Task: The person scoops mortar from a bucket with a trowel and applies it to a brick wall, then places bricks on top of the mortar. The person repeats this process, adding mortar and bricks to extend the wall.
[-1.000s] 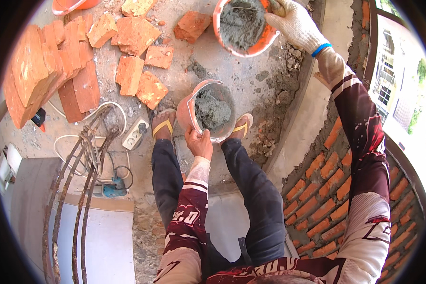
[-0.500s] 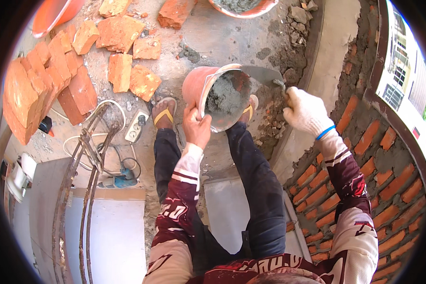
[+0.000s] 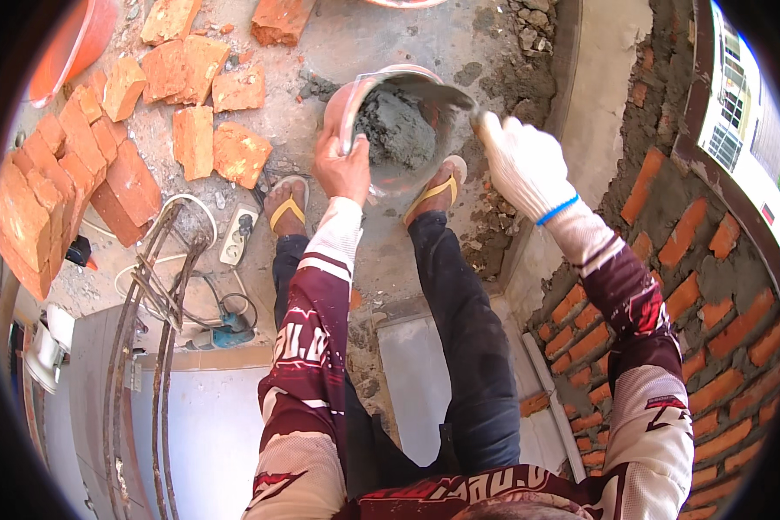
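My bare left hand (image 3: 341, 163) grips the near left rim of an orange bucket (image 3: 345, 102), which is tilted with its mouth toward me. Grey wet mortar (image 3: 399, 130) lies inside it. In a white knit glove, my right hand (image 3: 523, 165) is closed round the handle of a trowel (image 3: 446, 94). The trowel's blade reaches over the bucket's far right rim into its mouth, and part of the blade is hard to make out against the mortar.
Broken orange bricks (image 3: 192, 139) and a brick stack (image 3: 69, 165) lie at the left. Nearby are a power strip (image 3: 238, 234), a blue power tool (image 3: 225, 332) and rusty bars (image 3: 160, 347). A brick wall (image 3: 693, 347) rises at the right, with rubble along its foot.
The bucket has moved a little away and left with my left hand. My right hand has come left and upward, bringing the trowel's blade further into the bucket's mouth.
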Action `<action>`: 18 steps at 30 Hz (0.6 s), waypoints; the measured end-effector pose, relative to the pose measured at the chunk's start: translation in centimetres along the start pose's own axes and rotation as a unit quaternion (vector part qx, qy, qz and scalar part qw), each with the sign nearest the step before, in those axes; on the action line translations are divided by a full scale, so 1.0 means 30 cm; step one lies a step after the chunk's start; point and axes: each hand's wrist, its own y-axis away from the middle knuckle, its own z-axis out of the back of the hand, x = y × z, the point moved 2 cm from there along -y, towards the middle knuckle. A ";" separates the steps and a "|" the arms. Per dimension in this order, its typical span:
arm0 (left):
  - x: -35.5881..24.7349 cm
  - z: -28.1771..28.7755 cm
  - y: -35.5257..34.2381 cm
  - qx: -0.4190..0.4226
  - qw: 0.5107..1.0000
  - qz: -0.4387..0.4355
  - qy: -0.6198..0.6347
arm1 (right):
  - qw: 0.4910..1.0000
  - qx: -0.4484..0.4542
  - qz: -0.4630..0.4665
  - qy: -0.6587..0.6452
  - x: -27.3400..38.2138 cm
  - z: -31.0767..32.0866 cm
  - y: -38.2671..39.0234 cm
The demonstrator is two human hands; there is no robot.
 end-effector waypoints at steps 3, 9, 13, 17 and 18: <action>0.001 -0.057 0.004 0.001 0.998 -0.043 0.047 | 0.999 0.046 -0.018 0.000 0.028 -0.133 -0.139; 0.031 -0.079 -0.026 0.009 0.997 0.007 0.072 | 0.983 0.172 -0.002 -0.061 0.092 -0.320 -0.220; 0.075 -0.032 -0.067 0.023 0.990 0.033 0.137 | 0.951 0.274 0.050 -0.132 0.176 -0.348 -0.187; 0.117 0.056 -0.108 0.041 0.981 0.083 0.169 | 0.911 0.227 0.014 -0.343 0.296 -0.394 -0.156; 0.128 0.071 -0.111 0.043 0.977 0.132 0.159 | 0.904 0.218 -0.007 -0.368 0.305 -0.407 -0.157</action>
